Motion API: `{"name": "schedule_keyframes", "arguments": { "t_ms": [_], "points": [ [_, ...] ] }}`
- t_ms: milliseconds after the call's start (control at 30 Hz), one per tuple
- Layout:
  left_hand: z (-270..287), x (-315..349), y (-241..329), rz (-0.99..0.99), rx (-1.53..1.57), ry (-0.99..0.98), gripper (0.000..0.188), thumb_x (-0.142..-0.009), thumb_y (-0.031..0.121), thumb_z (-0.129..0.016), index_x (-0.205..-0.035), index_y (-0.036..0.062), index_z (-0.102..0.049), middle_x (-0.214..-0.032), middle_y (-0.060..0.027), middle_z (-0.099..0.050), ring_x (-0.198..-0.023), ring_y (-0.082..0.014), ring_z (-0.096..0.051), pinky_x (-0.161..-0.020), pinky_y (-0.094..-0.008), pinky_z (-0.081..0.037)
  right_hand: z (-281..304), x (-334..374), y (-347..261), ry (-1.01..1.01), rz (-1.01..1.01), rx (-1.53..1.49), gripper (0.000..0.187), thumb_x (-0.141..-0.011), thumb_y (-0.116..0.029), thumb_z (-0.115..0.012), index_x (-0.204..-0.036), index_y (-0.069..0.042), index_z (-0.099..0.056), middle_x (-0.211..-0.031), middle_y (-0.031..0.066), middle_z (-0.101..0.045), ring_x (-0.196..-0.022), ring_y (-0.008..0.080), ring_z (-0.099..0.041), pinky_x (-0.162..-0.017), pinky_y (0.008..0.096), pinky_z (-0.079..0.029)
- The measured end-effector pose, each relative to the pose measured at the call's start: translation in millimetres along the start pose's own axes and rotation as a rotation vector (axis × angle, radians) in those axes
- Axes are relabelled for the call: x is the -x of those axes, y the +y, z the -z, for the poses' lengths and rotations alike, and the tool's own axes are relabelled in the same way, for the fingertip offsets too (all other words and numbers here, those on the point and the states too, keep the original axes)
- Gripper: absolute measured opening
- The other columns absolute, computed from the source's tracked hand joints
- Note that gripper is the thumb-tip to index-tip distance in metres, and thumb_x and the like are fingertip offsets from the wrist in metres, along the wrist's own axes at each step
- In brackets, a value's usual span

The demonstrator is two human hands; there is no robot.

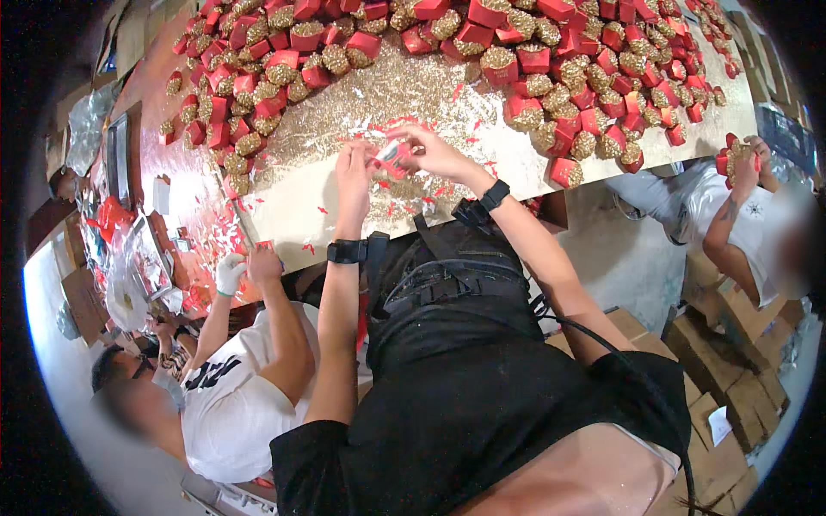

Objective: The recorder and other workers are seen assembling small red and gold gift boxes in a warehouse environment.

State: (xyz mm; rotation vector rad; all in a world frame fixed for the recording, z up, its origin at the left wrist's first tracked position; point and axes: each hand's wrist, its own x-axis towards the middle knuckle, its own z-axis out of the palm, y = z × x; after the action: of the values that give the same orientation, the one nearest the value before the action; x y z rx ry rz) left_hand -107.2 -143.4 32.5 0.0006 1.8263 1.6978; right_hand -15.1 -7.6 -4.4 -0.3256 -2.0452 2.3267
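Over the near edge of the table, my two hands meet around a small red piece with a whitish, shiny face (pixel 394 156). It looks like a folded packet or little box, but its exact kind is too small to make out. My left hand (pixel 351 172) pinches its left side with closed fingers. On the other side, my right hand (pixel 434 157) curls its fingers over the top and right of it. Beneath them, red and white paper scraps (pixel 409 196) and gold glitter (pixel 404 103) are scattered on the pale tabletop (pixel 301 185).
Many red boxes topped with gold clusters (pixel 572 77) crowd the table's far side. At left, a co-worker in white (pixel 249 396) works with a gloved hand (pixel 230 273). Another person at right holds a red-and-gold piece (pixel 734 161). Cardboard boxes (pixel 714 361) stand behind on the right.
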Motion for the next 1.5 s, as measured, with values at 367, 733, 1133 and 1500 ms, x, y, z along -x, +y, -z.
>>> {"name": "schedule_keyframes", "arguments": {
  "t_ms": [367,733,1133,1500],
  "points": [
    [-43,-5,21,-0.267,-0.355,-0.372,0.020,-0.090,0.014,-0.046,-0.092,-0.0031,-0.055,-0.083,-0.0100,-0.063,-0.077,-0.0122,-0.058,-0.069,-0.0237,-0.045,28,34,-44,0.409,0.348,0.610,0.023,-0.081,-0.005,-0.056,-0.104,-0.002,-0.058,-0.090,0.0124,-0.061,-0.076,0.0238,-0.061,-0.067,0.0315,-0.047],
    [-192,-142,32,-0.739,-1.326,-0.117,0.062,-0.065,0.029,-0.073,-0.110,0.0038,-0.039,-0.109,-0.0219,-0.040,-0.099,-0.0394,-0.043,-0.077,-0.0471,-0.042,84,135,-65,0.767,0.097,0.064,0.012,-0.088,-0.007,-0.048,-0.090,0.000,-0.057,-0.074,0.0050,-0.058,-0.059,0.0084,-0.055,-0.055,0.0218,-0.043],
    [-150,-176,8,-0.718,-0.761,-0.138,0.052,-0.065,0.019,-0.072,-0.106,0.0112,-0.041,-0.087,-0.0185,-0.054,-0.078,-0.0336,-0.053,-0.070,-0.0386,-0.043,85,124,-74,0.918,0.068,-0.099,0.015,-0.083,-0.005,-0.057,-0.098,-0.003,-0.057,-0.083,0.0016,-0.059,-0.068,0.0040,-0.049,-0.059,0.0177,-0.039],
    [-57,57,77,-0.633,-0.567,-0.426,0.034,-0.071,0.009,-0.059,-0.103,0.0002,-0.048,-0.095,-0.0101,-0.053,-0.088,-0.0180,-0.051,-0.079,-0.0287,-0.040,37,75,-116,0.555,0.296,-0.127,0.016,-0.077,0.000,-0.062,-0.093,-0.001,-0.061,-0.092,0.0053,-0.056,-0.081,0.0106,-0.054,-0.070,0.0228,-0.045]
  ]
}}
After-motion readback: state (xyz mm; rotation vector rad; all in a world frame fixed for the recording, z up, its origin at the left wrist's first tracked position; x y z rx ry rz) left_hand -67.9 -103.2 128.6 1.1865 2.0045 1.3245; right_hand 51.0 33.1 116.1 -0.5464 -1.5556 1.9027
